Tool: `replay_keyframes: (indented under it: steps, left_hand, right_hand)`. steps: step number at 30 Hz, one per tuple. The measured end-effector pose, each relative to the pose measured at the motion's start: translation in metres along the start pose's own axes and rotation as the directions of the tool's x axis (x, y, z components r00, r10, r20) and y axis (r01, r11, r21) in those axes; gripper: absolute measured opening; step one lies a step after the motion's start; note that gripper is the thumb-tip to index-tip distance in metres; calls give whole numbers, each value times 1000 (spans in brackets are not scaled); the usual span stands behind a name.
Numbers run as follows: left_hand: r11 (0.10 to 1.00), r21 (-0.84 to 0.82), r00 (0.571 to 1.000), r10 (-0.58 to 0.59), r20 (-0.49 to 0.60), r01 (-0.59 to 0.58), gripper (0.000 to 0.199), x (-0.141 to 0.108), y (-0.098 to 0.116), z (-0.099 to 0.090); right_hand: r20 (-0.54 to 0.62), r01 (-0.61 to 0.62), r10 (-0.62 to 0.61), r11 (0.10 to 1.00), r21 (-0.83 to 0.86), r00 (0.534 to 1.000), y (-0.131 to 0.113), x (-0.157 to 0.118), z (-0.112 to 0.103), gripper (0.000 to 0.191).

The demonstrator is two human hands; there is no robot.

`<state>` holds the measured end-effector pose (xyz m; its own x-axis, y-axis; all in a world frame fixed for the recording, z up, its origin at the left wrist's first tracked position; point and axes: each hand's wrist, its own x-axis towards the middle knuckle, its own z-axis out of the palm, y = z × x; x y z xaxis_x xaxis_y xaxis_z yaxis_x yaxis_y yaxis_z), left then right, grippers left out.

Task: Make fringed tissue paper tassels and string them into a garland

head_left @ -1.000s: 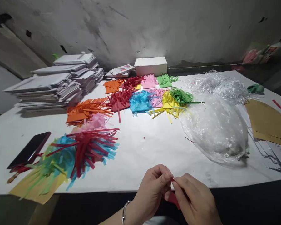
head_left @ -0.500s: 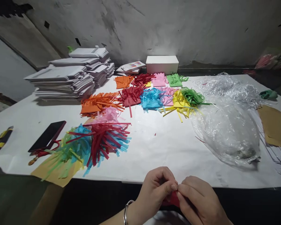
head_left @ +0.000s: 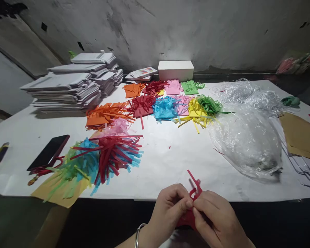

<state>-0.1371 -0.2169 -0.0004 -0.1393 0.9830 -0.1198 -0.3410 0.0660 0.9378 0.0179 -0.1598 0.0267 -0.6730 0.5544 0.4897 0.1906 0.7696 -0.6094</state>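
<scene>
Close to the table's front edge, my left hand point(head_left: 170, 208) and my right hand point(head_left: 217, 213) meet, fingertips pinched together on red fringed paper point(head_left: 187, 218). Narrow red strips stick up above the fingers, and a wider red part shows below them; the rest is hidden by my hands. On my left wrist is a silver bangle point(head_left: 137, 236). To the left on the table lies a heap of cut strips: red fringe point(head_left: 113, 155), blue strips point(head_left: 86, 162) and light green strips point(head_left: 69, 182), partly over brown paper point(head_left: 51, 191).
Fringed paper bundles in orange point(head_left: 99, 119), blue point(head_left: 165, 108) and yellow point(head_left: 196, 110) line the table's middle. White paper stacks point(head_left: 67, 91) stand back left, a white box point(head_left: 175, 70) at the back. A phone point(head_left: 49, 151) lies left; a clear plastic bag point(head_left: 248, 144) sits right.
Red strips now rise above my fingertips, where only a bit of red showed below them before. Both hands stay pinched together in nearly the same place. The view has shifted slightly.
</scene>
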Motion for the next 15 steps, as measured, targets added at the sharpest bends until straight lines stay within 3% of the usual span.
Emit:
replay_keyframes:
  steps: [4,8,15]
  left_hand:
    - [997,66,1000,30,-6,-30,31,-1,1,-1]
    - [984,171,998,41,53,-50,21,-3,4,-5]
    - [957,281,997,65,47,-76,22,-5,9,-9]
  right_hand:
    - [-19,-30,30,1000,0,999,-1,-1,2,20]
    - [-78,-80,78,996,-31,994,2,-2,1,20]
    - [-111,-70,66,997,-38,992,8,-9,4,15]
